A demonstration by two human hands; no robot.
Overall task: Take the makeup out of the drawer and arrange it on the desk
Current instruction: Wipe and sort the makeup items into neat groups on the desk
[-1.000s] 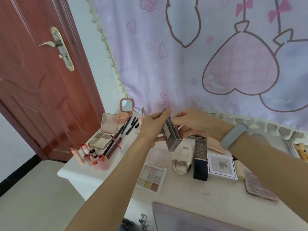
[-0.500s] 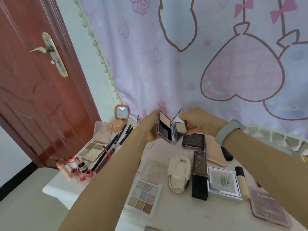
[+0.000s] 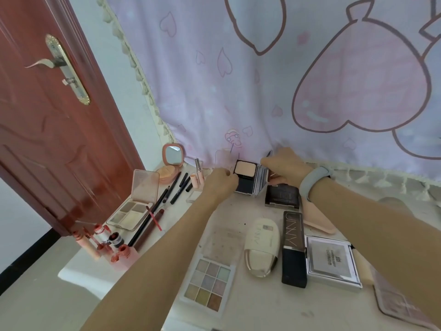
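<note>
Both hands at the back of the surface (image 3: 262,304), near the curtain (image 3: 262,91). Open compact (image 3: 247,179) stands there with powder pan facing up and lid swung right. Left hand (image 3: 219,182) has its grip closed on the compact's left edge, fingers curled round it. Right hand (image 3: 282,167) pinches the lid side, wristband (image 3: 313,181) on that wrist. Just right of the compact lies a dark square case (image 3: 281,195). Nearer the camera, in a row: nine-pan palette (image 3: 207,286), white oval case (image 3: 261,249), black box (image 3: 293,247) lying flat, silver-framed square compact (image 3: 331,260). A pink palette (image 3: 396,304) is at the right edge, partly behind the right arm. Left side: open pink-lidded palette (image 3: 133,206), pencils (image 3: 171,187) fanned beside it, lip tubes (image 3: 105,242) clustered at the front-left corner, round pink mirror compact (image 3: 170,163) standing open at the back. Red door (image 3: 47,139) at left.
</note>
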